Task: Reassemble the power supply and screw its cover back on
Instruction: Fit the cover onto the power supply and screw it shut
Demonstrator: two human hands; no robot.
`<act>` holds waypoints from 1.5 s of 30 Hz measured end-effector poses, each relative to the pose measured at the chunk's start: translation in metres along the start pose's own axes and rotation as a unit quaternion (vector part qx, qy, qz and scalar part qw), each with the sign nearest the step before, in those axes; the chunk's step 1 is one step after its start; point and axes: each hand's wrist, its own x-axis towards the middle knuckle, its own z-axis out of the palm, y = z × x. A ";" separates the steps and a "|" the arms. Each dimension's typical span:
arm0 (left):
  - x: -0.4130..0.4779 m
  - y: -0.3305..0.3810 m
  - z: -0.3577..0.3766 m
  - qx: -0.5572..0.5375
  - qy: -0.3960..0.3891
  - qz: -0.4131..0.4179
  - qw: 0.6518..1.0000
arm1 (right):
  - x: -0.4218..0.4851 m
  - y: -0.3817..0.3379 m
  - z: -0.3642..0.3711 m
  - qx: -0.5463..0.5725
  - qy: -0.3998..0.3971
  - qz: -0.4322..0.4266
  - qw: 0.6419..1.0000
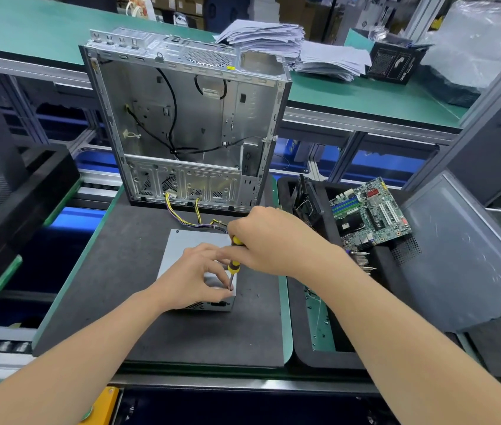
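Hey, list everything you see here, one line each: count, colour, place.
Power supply: one, grey, centre of mat.
Screwdriver: one, yellow and black, tip at power supply's near right corner.
Mat: one, black, under power supply.
Case: one, silver, upright behind power supply.
Wires: one bundle, yellow and black, from power supply toward case.
Motherboard: one, green, in tray.
Tray: one, black, right of mat.
Papers: one pile, white, far bench.
Left hand: one, on power supply, pinching screwdriver shaft.
Right hand: one, gripping screwdriver handle.
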 end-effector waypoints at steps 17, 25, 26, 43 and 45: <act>0.002 -0.002 0.002 0.017 0.000 0.008 1.000 | -0.006 0.009 -0.010 0.035 -0.063 -0.063 0.995; 0.002 -0.009 0.004 0.023 0.010 0.021 0.999 | 0.003 0.001 0.000 -0.012 0.034 0.115 0.993; 0.002 -0.009 0.004 0.022 0.014 0.018 0.999 | 0.004 -0.001 0.003 -0.010 0.045 0.143 0.989; 0.001 -0.005 0.001 0.002 0.004 -0.015 1.000 | 0.002 -0.004 0.003 0.048 0.023 0.031 0.998; 0.002 -0.004 0.001 0.008 0.009 -0.001 1.000 | 0.006 -0.009 0.006 0.032 0.047 0.054 0.997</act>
